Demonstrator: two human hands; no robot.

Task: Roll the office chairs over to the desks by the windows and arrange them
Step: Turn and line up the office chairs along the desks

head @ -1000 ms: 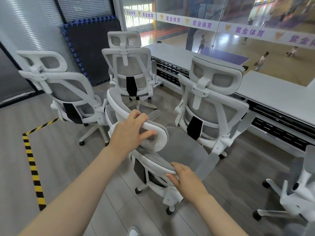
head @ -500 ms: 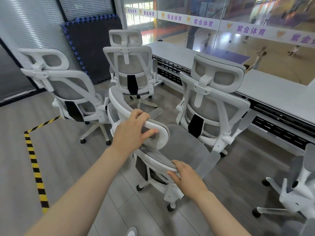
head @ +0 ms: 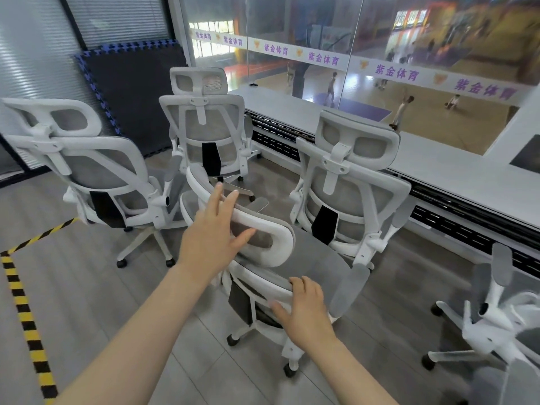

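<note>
A white-framed office chair with grey mesh (head: 309,258) stands right in front of me, its back toward me. My left hand (head: 210,241) hovers over its headrest (head: 282,238) with the fingers spread and straight, holding nothing. My right hand (head: 304,311) lies lower on the top edge of the backrest, fingers loosely over the rim, thumb spread. The long white desk (head: 438,168) runs along the glass windows at the right.
Three matching chairs stand ahead: one at the left (head: 96,171), one at the back (head: 204,124), one beside the desk (head: 350,182). Another chair (head: 491,323) stands at the lower right. Yellow-black tape (head: 26,317) marks the floor. Foam mats (head: 131,92) lean on the back wall.
My left hand has let go of the headrest and opened its fingers. My right hand has loosened its grip on the backrest edge. The near chair stands slightly further forward.
</note>
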